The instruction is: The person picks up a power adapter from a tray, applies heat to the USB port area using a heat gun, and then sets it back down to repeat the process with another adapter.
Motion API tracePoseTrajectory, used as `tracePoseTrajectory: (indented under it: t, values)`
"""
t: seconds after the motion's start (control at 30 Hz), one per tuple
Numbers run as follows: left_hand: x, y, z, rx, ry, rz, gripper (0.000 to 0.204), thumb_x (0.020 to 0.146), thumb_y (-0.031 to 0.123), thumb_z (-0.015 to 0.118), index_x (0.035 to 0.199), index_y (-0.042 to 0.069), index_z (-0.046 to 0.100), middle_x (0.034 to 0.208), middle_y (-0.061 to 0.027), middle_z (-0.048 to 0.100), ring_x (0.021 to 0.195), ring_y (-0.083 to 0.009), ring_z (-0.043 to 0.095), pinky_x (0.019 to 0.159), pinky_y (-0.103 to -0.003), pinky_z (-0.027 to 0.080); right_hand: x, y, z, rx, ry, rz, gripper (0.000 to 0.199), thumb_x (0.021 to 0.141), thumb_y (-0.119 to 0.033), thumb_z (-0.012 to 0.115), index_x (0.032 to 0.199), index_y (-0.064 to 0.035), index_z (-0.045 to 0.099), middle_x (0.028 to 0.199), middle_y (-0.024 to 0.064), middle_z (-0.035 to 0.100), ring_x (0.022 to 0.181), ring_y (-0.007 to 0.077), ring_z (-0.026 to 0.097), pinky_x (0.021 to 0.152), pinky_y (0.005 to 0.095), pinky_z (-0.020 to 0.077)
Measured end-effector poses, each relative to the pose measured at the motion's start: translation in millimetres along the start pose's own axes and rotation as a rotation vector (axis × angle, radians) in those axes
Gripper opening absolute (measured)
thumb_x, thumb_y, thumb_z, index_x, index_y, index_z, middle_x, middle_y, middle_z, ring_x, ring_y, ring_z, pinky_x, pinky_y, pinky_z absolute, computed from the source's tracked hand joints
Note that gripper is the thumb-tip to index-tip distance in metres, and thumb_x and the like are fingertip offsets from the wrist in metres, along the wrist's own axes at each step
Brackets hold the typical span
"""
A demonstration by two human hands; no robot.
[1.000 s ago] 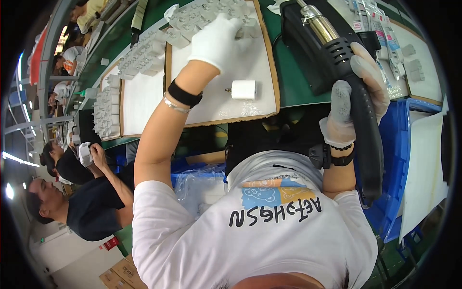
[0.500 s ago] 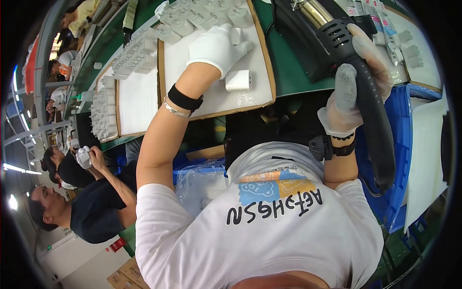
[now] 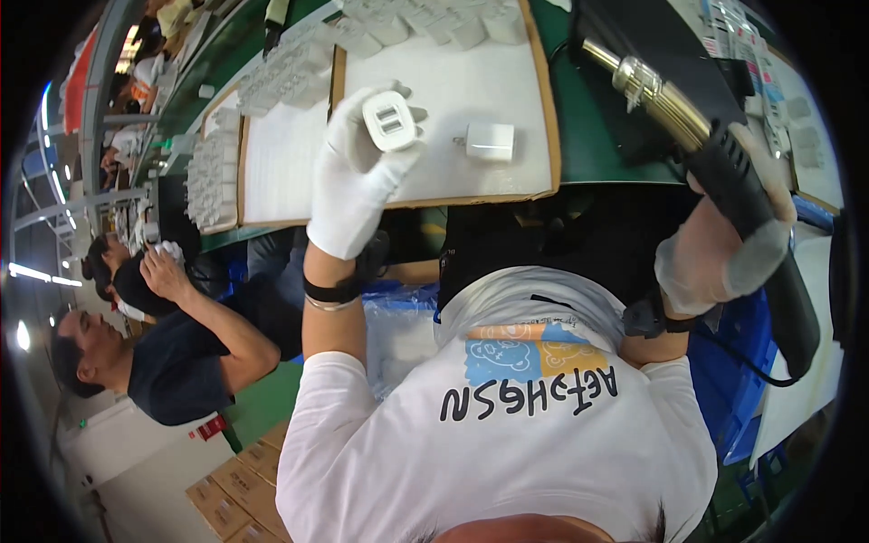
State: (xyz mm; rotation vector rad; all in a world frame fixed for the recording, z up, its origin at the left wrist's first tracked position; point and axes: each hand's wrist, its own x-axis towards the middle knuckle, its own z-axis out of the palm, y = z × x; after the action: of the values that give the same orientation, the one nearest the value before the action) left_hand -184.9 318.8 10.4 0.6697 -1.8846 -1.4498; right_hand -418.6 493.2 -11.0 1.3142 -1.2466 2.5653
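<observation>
My left hand (image 3: 351,172), in a white glove, is closed around a white two-port USB charger (image 3: 391,123), its port face turned up. A second white charger (image 3: 493,142) lies on its side to the right, prongs pointing left, on the white-lined cardboard tray (image 3: 453,185). My right hand (image 3: 724,244), in a thin translucent glove, grips a black heat gun (image 3: 730,172) by its body. The gun's brass-coloured nozzle points up and left, apart from both chargers.
Chargers stand in rows (image 3: 416,20) along the tray's far side and on the left (image 3: 213,181). A black box-like object (image 3: 625,100) lies beyond the nozzle. Blue crates (image 3: 733,362) stand at right, where the gun's cord hangs. Co-workers (image 3: 172,335) sit at left.
My left hand has drawn back from the far rows and now holds up a charger. My right hand and the heat gun have shifted right and nearer.
</observation>
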Motion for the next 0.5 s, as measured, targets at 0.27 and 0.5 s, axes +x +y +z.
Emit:
tracePoseTrajectory:
  t: [0.27, 0.5]
  values:
    - [-42.7, -24.4, 14.9, 0.046, 0.045, -0.098, 0.054, 0.073, -0.001, 0.063, 0.123, 0.0, 0.041, 0.114, -0.0117, 0.051, 0.099, -0.0184, 0.054, 0.085, -0.029, 0.044, -9.2, -4.9, 21.2, -0.143, -0.251, 0.04, 0.049, 0.082, -0.043, 0.05, 0.095, 0.0043, 0.053, 0.083, 0.0211, 0.059, 0.074, 0.027, 0.058, 0.07, 0.0336, 0.0462]
    - [-48.1, -32.3, 13.6, 0.021, 0.0, -0.175, 0.056, 0.072, -0.002, 0.065, 0.123, 0.002, 0.041, 0.116, -0.0074, 0.048, 0.102, -0.0168, 0.05, 0.087, -0.029, 0.043, -26.2, 0.2, 32.2, 0.144, -0.418, 0.142, 0.04, 0.078, -0.036, 0.06, 0.088, 0.0018, 0.053, 0.084, 0.0214, 0.059, 0.077, 0.0276, 0.059, 0.071, 0.0356, 0.047]
